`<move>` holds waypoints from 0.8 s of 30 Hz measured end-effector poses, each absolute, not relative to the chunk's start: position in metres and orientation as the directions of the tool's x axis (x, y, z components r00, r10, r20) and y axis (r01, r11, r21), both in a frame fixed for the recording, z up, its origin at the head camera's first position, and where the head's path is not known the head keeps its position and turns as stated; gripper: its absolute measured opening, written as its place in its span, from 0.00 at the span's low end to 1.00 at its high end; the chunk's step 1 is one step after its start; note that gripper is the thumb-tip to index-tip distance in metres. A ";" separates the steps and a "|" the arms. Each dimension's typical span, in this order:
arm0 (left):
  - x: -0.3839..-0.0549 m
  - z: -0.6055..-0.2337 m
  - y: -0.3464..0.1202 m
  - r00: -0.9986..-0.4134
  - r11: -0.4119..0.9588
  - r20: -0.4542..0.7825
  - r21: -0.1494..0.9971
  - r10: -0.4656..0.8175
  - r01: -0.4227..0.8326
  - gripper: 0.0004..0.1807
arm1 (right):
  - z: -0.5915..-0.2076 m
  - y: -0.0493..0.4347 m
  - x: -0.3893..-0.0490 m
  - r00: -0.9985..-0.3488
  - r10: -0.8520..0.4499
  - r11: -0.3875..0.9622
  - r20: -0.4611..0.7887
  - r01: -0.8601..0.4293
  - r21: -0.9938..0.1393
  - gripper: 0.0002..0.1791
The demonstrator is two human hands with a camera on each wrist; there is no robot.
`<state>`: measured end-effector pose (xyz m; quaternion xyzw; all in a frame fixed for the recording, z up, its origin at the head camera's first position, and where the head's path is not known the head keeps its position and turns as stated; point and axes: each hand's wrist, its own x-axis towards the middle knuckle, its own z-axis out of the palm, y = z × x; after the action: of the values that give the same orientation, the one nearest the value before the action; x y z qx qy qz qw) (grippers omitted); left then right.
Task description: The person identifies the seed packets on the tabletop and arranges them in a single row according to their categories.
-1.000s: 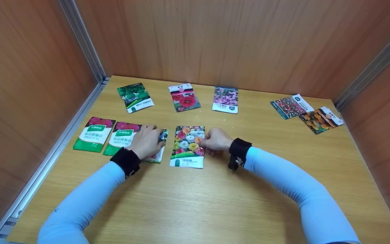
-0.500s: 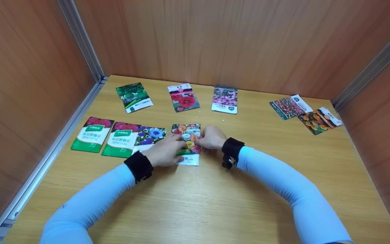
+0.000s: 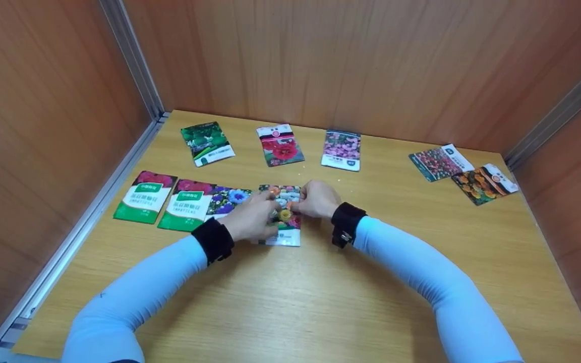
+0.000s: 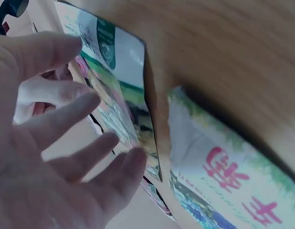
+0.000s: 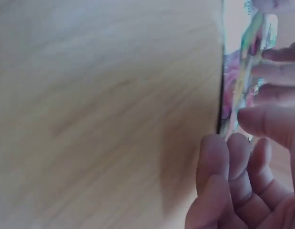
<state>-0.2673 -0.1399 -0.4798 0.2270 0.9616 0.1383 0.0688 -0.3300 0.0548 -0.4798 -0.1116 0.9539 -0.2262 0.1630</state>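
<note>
A seed packet printed with mixed flowers (image 3: 290, 237) lies on the table in front of me, at the right end of a row of packets. My right hand (image 3: 319, 200) pinches its right edge, with the thumb (image 5: 261, 121) on the printed face and the other fingers curled at the edge. Over the packet's left part reaches my left hand (image 3: 252, 217), its fingers spread and fairly straight; whether every fingertip touches is unclear. A blue-flower packet (image 3: 224, 198) lies just left of it, partly covered by that hand, and a narrow gap separates the two in the left wrist view.
Two green-and-white impatiens packets (image 3: 145, 197) continue the row leftward. Along the back lie a green packet (image 3: 207, 142), a red-flower packet (image 3: 280, 146) and a pink-flower packet (image 3: 341, 148). Two packets touch at the right, one with orange flowers (image 3: 482, 184). Wooden panels (image 3: 321, 60) enclose the table.
My left hand has moved right, off the blue-flower packet and onto the mixed-flower one. The mixed-flower packet and my right hand have shifted slightly left, nearer to the blue-flower packet.
</note>
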 end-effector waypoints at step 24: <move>-0.389 -0.462 -0.241 -0.959 0.959 -0.252 0.215 -0.127 -0.183 0.29 | -0.453 0.016 -0.368 -0.967 -0.245 0.819 -0.067 -0.169 -0.549 0.14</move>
<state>-0.3890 -0.2415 -0.4620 -0.0789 0.9826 0.1189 0.1187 -0.3685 0.0158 -0.4528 -0.1090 0.9512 -0.2808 0.0674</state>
